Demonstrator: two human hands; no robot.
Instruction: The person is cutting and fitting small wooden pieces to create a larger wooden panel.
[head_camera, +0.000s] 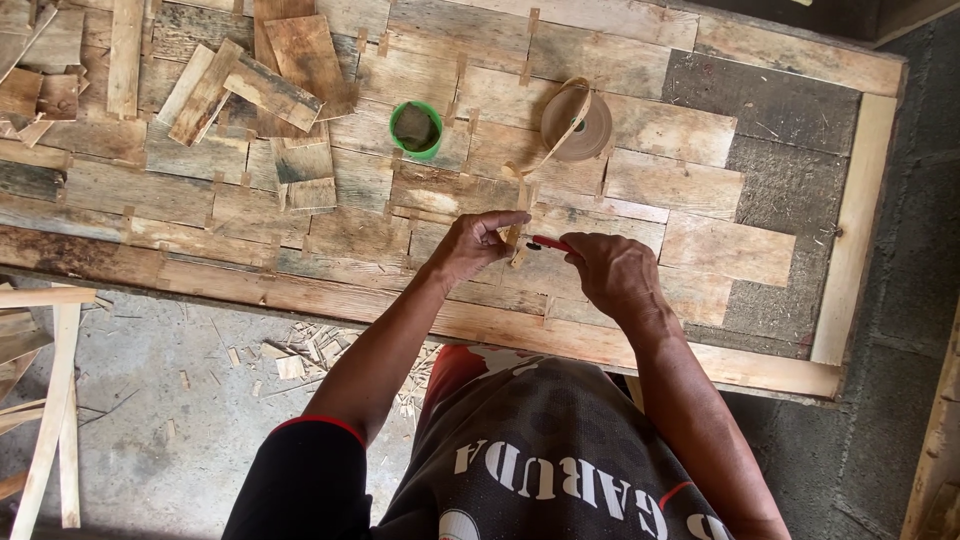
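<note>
Nearest the person, wood scraps (300, 358) littered the floor below the worktable's (850, 250) front edge. Over that edge, the left hand (470, 245) pinched a strip of paper tape (514, 237) between thumb and forefinger, while the right hand (612, 272) was closed around a red-handled cutter (549, 243) touching the strip. Beyond the hands stood the tape roll (576, 125), with a green cup (416, 129) to its left and loose veneer pieces (270, 90) farther left.

Black shirt (520, 470), red-trimmed short sleeves, white lettering
</note>
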